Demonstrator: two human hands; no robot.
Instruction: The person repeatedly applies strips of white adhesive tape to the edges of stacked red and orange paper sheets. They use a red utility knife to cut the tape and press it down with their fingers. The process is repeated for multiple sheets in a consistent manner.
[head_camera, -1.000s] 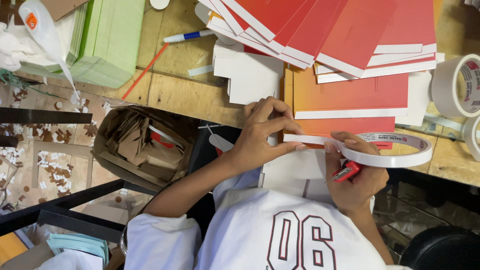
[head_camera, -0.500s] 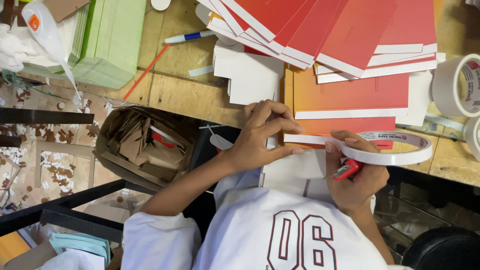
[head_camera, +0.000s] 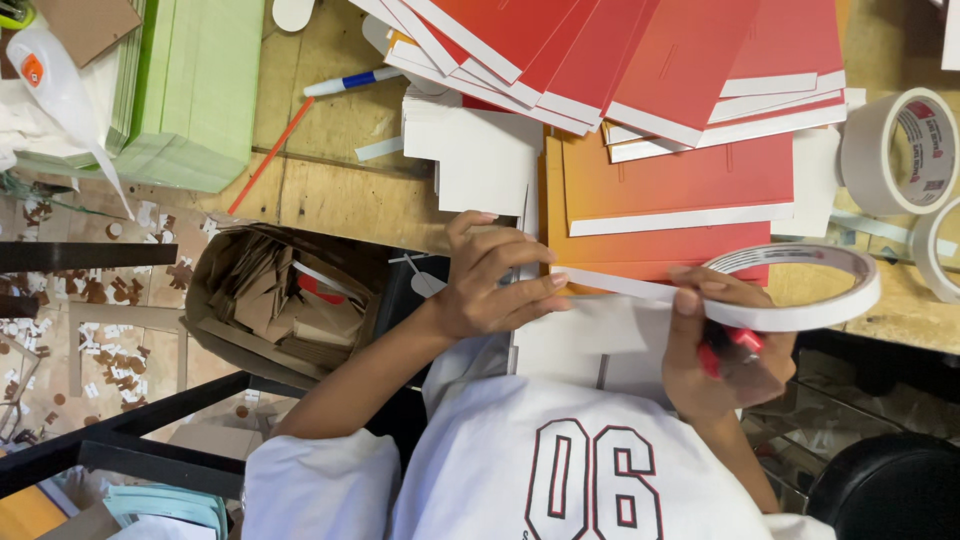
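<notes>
My left hand (head_camera: 492, 288) lies flat, fingertips pressing on a white tape strip (head_camera: 610, 285) that runs along the near edge of an orange-red card sheet (head_camera: 665, 185). To its right, my right hand (head_camera: 720, 350) holds a white tape roll (head_camera: 800, 290), with the strip stretched from the roll towards my left fingers. The same hand also grips a small red-handled tool (head_camera: 730, 345), mostly hidden in the palm. A white card piece (head_camera: 590, 340) lies under the strip, close to my body.
A fanned stack of red sheets (head_camera: 640, 60) and white cards (head_camera: 475, 150) lie beyond. More tape rolls (head_camera: 900, 150) sit at right. There is a blue pen (head_camera: 350, 82), green paper stacks (head_camera: 190, 90), a cardboard box of scraps (head_camera: 280, 300) at left and a black frame (head_camera: 150, 420) below.
My left fingers have shifted slightly along the strip. The right hand and roll have barely moved.
</notes>
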